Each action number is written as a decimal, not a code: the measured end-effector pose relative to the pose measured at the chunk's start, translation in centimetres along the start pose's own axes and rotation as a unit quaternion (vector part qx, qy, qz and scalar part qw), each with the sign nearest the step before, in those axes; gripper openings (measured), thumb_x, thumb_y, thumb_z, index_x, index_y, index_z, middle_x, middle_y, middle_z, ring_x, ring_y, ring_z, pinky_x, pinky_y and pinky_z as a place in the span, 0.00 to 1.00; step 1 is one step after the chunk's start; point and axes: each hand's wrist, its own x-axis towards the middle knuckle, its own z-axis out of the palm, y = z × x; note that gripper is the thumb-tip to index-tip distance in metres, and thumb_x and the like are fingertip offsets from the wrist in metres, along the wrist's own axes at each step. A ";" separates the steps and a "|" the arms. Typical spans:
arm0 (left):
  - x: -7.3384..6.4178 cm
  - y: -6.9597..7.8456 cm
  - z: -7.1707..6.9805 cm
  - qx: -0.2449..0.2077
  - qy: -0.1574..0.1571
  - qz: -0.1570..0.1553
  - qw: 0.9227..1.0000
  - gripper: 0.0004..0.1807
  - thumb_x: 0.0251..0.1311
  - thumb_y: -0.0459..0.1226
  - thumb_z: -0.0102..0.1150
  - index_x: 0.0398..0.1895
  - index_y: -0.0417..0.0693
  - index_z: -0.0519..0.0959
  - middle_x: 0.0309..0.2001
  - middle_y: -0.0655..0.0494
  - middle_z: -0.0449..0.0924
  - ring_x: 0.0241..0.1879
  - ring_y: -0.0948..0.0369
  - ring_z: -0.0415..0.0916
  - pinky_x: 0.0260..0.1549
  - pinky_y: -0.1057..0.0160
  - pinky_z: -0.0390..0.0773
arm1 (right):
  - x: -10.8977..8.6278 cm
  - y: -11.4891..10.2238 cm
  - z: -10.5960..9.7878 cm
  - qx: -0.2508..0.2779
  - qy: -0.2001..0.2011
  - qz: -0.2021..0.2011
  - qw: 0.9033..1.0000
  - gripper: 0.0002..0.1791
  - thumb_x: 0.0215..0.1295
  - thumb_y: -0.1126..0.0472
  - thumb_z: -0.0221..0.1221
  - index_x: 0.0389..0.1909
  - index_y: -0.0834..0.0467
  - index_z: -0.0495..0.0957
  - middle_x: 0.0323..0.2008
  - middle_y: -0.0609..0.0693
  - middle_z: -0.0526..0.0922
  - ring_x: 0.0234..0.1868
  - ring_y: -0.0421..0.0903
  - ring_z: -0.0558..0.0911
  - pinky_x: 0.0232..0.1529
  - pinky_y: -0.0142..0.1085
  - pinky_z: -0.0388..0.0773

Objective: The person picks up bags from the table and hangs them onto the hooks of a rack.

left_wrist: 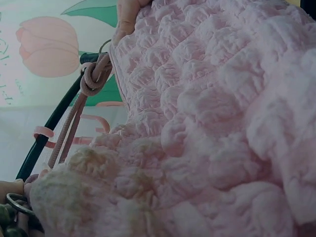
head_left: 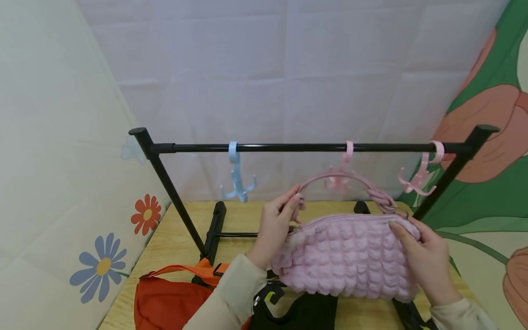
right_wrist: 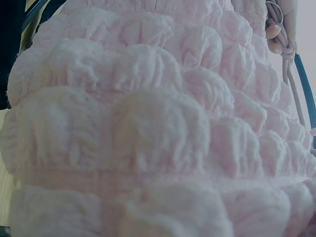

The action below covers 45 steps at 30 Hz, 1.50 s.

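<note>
A puffy pink quilted handbag [head_left: 350, 256] is held up in front of the black rack, its knotted strap handle [head_left: 342, 175] arching above it. My left hand [head_left: 277, 224] pinches the strap near its left end. With the thumb in front, my right hand [head_left: 429, 256] grips the bag's upper right corner. Behind the strap, a pink hook [head_left: 339, 182] hangs from the rack's bar [head_left: 288, 147]. The bag's bubbled fabric [left_wrist: 207, 98] fills most of the left wrist view and also the right wrist view [right_wrist: 148, 118].
A blue hook [head_left: 236, 176] hangs left on the bar, another pink hook [head_left: 418, 176] at its right end. On the wooden table [head_left: 173, 229] lie an orange-red bag [head_left: 165, 302] and a black item [head_left: 309, 314]. The rack's slanted posts [head_left: 173, 197] stand at both sides.
</note>
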 end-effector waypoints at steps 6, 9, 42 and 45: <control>0.5 -0.4 -0.2 -0.007 -0.006 -0.030 1.000 0.19 0.72 0.37 0.50 0.62 0.39 0.75 0.38 0.42 0.83 0.30 0.65 0.77 0.27 0.69 0.79 | -0.3 0.0 0.0 -0.002 -0.006 -0.002 1.000 0.25 0.62 0.57 0.66 0.55 0.69 0.78 0.30 0.17 0.73 0.33 0.20 0.73 0.31 0.17 0.69; 0.7 -0.5 -0.3 -0.015 -0.008 -0.040 0.999 0.19 0.73 0.37 0.49 0.62 0.38 0.75 0.38 0.41 0.83 0.30 0.65 0.77 0.27 0.69 0.78 | -0.3 0.0 0.0 -0.004 -0.009 -0.002 1.000 0.26 0.63 0.56 0.66 0.56 0.69 0.77 0.31 0.17 0.73 0.33 0.20 0.73 0.31 0.17 0.69; 2.7 -1.1 -0.7 -0.058 -0.003 -0.168 0.984 0.20 0.72 0.36 0.51 0.59 0.30 0.74 0.24 0.52 0.80 0.13 0.68 0.70 0.19 0.71 0.75 | 0.0 0.3 -0.4 -0.038 -0.055 -0.032 0.997 0.20 0.64 0.54 0.64 0.46 0.68 0.80 0.29 0.26 0.76 0.29 0.27 0.74 0.27 0.22 0.70; 2.8 -1.1 -0.8 -0.065 -0.011 -0.186 0.980 0.21 0.72 0.37 0.50 0.60 0.31 0.74 0.24 0.53 0.80 0.14 0.68 0.70 0.19 0.71 0.75 | 0.0 0.2 -0.5 -0.042 -0.069 -0.036 0.996 0.19 0.65 0.54 0.63 0.44 0.68 0.81 0.28 0.31 0.78 0.28 0.29 0.74 0.26 0.24 0.70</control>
